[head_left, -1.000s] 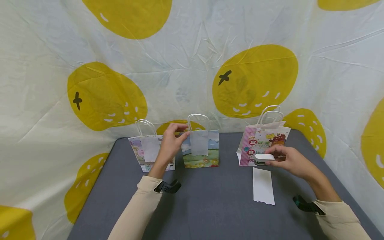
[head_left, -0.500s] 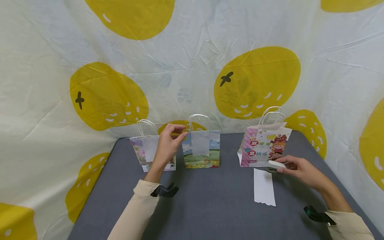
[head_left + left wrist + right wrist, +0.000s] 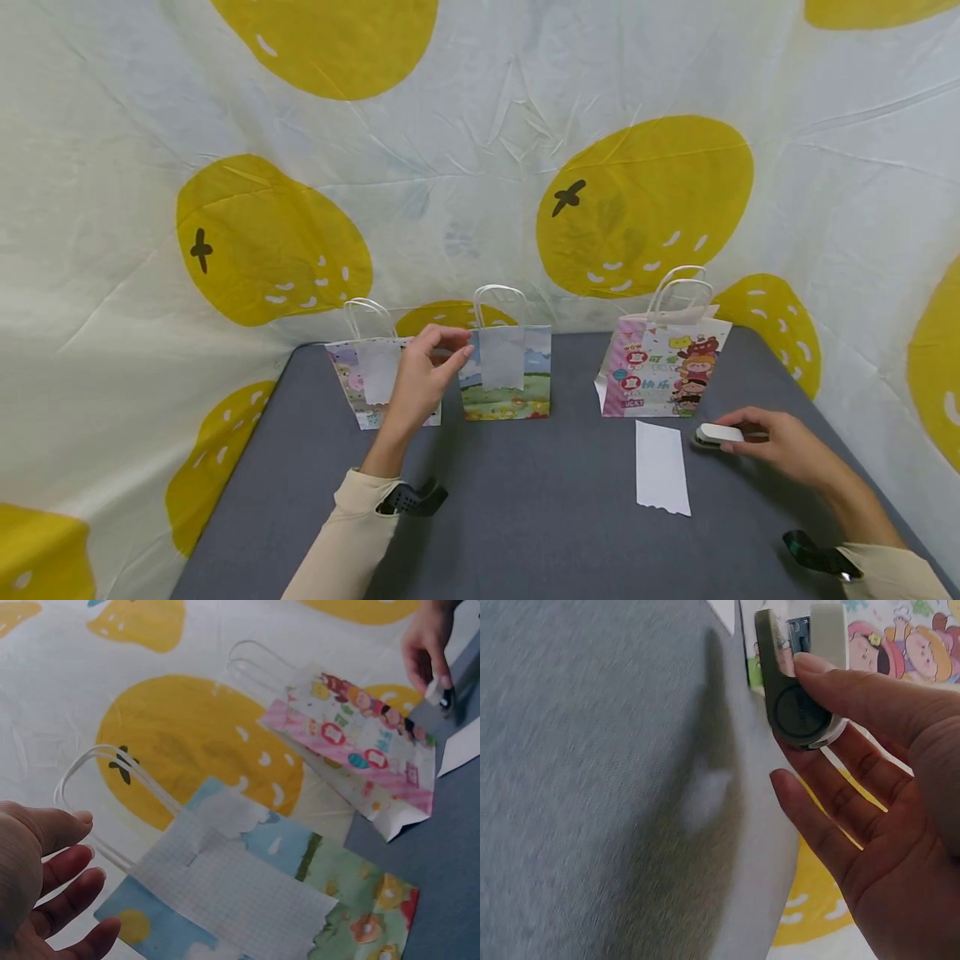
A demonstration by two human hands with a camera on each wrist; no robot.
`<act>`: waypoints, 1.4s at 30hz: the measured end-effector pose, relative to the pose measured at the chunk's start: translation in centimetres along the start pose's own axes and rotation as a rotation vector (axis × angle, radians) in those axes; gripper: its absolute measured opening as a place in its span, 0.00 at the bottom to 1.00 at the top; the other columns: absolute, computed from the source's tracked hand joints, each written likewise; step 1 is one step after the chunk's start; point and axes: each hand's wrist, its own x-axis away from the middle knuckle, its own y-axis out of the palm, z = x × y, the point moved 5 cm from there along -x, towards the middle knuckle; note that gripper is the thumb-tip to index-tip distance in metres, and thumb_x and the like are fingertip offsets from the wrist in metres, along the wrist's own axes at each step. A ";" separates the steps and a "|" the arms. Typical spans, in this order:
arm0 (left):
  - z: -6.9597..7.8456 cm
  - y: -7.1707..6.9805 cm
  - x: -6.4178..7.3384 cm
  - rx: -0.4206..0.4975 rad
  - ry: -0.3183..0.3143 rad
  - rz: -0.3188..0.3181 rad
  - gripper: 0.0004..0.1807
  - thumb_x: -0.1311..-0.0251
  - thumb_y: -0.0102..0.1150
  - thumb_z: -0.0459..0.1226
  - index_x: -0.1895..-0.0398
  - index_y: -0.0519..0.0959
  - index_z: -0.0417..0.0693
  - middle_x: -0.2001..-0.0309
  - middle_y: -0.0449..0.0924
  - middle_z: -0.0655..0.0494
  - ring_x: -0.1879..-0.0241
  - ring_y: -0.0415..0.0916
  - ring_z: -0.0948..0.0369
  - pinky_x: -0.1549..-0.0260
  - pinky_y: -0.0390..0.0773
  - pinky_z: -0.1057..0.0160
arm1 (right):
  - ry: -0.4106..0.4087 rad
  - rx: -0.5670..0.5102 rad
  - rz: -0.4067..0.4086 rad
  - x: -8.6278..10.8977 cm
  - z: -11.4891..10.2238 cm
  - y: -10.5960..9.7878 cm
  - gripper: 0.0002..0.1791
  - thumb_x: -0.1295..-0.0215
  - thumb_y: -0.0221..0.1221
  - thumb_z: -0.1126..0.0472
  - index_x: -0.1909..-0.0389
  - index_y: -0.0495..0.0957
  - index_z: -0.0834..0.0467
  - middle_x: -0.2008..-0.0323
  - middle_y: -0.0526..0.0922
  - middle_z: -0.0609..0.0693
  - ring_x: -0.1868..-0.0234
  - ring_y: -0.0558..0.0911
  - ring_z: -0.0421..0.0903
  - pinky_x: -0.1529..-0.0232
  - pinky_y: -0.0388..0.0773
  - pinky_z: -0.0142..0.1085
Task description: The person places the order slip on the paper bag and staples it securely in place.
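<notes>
My right hand (image 3: 798,454) pinches a small white and dark stapler (image 3: 718,434) low over the table at the right. In the right wrist view the thumb lies on the dark side of the stapler (image 3: 802,712). My left hand (image 3: 420,379) is beside the top left corner of a paper gift bag (image 3: 510,407) with a meadow print. In the left wrist view its fingers are loosely bent, apart from the bag and holding nothing. A gridded paper slip (image 3: 232,896) hangs on the front of that bag, with a staple near its top edge.
A loose white paper slip (image 3: 663,471) lies on the grey table (image 3: 540,508), left of the stapler. Behind it stands a pink and white gift bag (image 3: 652,367). Another gift bag (image 3: 351,377) bearing a slip stands at the left, partly behind my left arm.
My right hand has carried the stapler from in front of the pink and white bag rightward and down toward the table. My left hand has shifted slightly away from the meadow bag's edge.
</notes>
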 end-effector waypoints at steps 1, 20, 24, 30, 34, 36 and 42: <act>0.0 0.2 0.2 0.004 0.006 -0.002 0.13 0.35 0.67 0.37 0.50 0.84 0.41 0.54 0.80 0.55 0.56 0.80 0.59 0.55 0.82 0.62 | 0.010 0.010 -0.007 0.2 0.3 0.0 0.16 0.41 0.73 0.59 0.54 0.84 0.59 0.57 0.85 0.50 0.62 0.77 0.29 0.60 0.81 0.33; -0.8 3.3 2.3 0.051 -0.013 -0.101 0.15 0.35 0.67 0.38 0.48 0.83 0.41 0.57 0.84 0.56 0.58 0.79 0.59 0.58 0.82 0.57 | 0.067 0.062 -0.082 1.4 2.4 0.0 0.17 0.41 0.73 0.57 0.53 0.84 0.58 0.57 0.85 0.51 0.63 0.76 0.29 0.60 0.79 0.32; -1.0 4.1 2.7 0.074 -0.029 -0.126 0.14 0.35 0.68 0.36 0.48 0.83 0.41 0.56 0.84 0.53 0.57 0.79 0.58 0.57 0.82 0.58 | 0.056 0.056 -0.092 1.4 2.3 -0.1 0.18 0.41 0.72 0.58 0.52 0.83 0.60 0.56 0.85 0.52 0.62 0.77 0.29 0.60 0.80 0.33; -1.2 5.3 3.2 0.096 -0.062 -0.144 0.16 0.38 0.69 0.34 0.47 0.82 0.43 0.55 0.84 0.49 0.56 0.80 0.54 0.57 0.81 0.60 | 0.001 0.002 -0.070 1.4 1.3 -0.5 0.19 0.41 0.72 0.60 0.51 0.83 0.62 0.55 0.86 0.54 0.58 0.77 0.24 0.58 0.82 0.34; -1.3 5.9 3.6 0.115 -0.085 -0.164 0.21 0.38 0.69 0.33 0.42 0.79 0.43 0.54 0.84 0.48 0.55 0.80 0.52 0.57 0.81 0.57 | -0.031 -0.007 -0.051 1.3 0.1 -0.9 0.19 0.41 0.72 0.61 0.51 0.83 0.63 0.54 0.87 0.56 0.57 0.78 0.23 0.57 0.83 0.34; -1.5 6.2 3.7 0.123 -0.091 -0.179 0.22 0.37 0.69 0.34 0.41 0.79 0.45 0.55 0.84 0.50 0.55 0.80 0.53 0.56 0.81 0.56 | -0.033 0.000 -0.044 1.2 -0.6 -1.2 0.19 0.40 0.72 0.60 0.50 0.82 0.63 0.53 0.87 0.57 0.56 0.78 0.23 0.58 0.82 0.32; -2.0 7.4 4.0 0.121 -0.077 -0.224 0.22 0.36 0.68 0.36 0.39 0.78 0.49 0.54 0.83 0.53 0.56 0.81 0.58 0.56 0.81 0.54 | -0.030 -0.005 0.027 0.7 -2.9 -2.4 0.19 0.37 0.71 0.59 0.48 0.82 0.62 0.52 0.86 0.59 0.57 0.78 0.22 0.59 0.79 0.26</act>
